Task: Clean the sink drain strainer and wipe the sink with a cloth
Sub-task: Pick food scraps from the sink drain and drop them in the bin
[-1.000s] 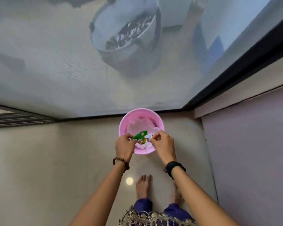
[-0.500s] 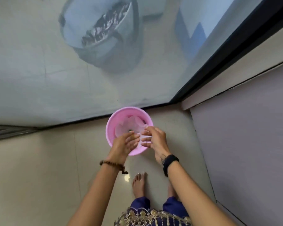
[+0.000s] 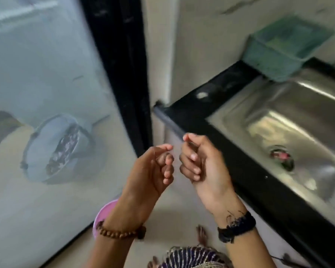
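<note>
The sink (image 3: 290, 120) now fills the right of the view, at about three o'clock from the hands, a steel basin set in a black surface (image 3: 191, 111); its drain strainer (image 3: 281, 156) sits in the basin floor with something pinkish lodged in it, though the blur hides what. A second ago the view looked straight down at a pink bin on the floor, and both hands worked a small green packet over it; half a second ago the hands were at the bin's rim with the packet no longer in sight. Now only a sliver of the pink bin (image 3: 103, 215) shows at six o'clock, behind the left wrist, and the head has swung toward the sink. The left hand (image 3: 151, 171) and right hand (image 3: 201, 163) hang side by side in the air, apart from each other and short of the surface's edge, fingers curled loosely inward; I see nothing held in either grip, though the right forefinger and thumb are pinched and blurred. A green basket (image 3: 282, 49) rests on the surface at the sink's far corner, about one o'clock. No cloth shows anywhere. My reading is that the rubbish step is over and the strainer is next: it looks uncleaned, and the sink unwiped.
</note>
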`<state>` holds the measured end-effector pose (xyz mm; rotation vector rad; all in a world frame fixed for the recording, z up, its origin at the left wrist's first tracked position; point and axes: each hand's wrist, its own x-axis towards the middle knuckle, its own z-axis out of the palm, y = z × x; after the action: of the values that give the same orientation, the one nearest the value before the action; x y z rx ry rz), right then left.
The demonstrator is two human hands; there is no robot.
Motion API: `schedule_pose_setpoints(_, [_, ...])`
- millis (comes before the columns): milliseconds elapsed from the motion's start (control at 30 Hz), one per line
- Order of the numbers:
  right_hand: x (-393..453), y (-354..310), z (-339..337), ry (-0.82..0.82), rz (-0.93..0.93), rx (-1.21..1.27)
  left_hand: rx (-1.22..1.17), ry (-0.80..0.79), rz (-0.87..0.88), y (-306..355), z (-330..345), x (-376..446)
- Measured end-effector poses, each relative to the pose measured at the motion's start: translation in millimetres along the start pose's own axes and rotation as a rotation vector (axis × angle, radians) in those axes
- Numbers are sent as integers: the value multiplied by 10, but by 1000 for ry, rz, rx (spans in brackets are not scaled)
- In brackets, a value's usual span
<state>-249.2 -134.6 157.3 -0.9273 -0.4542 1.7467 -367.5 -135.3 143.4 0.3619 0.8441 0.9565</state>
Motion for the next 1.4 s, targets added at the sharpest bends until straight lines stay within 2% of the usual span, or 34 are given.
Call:
schedule_pose_setpoints(133, [-248,-871,-535,196,-190,-57,337,-162,-18,-189,946,331])
schedule_pose_setpoints(267, [-227,-1573,-1413,514,-237,-183,615,-160,34,-626,1766,1011])
schedule_pose_setpoints(400, [-22,-1970,-2480,786,-180,-413,1045,-128,102,-1149,2230,1859])
schedule_pose_setpoints(500, [246,-1995,-3211,907,-34,-617,1432,-120,51,-1567,2346,2507])
schedule_pose_setpoints(633, [654,-1764,-3807,862,130,-1017,1754,-143,-31,-2070,2262,3054])
schedule_pose_setpoints(833, [972,-1539,-4135,531,91,-1685,2148,-338,39,-2602,2151,3300])
schedule_pose_setpoints(933, [1006,-1470,-4219,432,115,-1860,2213,-359,70,-2643,2113,3326])
schedule_pose_setpoints(1100, [951,-1495,-4235,479,93,-1808,2255,-349,126,-2440,2153,3298])
schedule_pose_setpoints(1233, [797,-1662,-4086,648,19,-1481,2184,-237,89,-2148,2231,3198])
schedule_pose_setpoints(1333, [663,-1803,-3905,736,-13,-1104,2022,-98,60,-1894,2266,3030])
schedule_pose_setpoints(1400, [555,-1867,-3770,746,-36,-941,1896,-61,44,-1755,2273,2878])
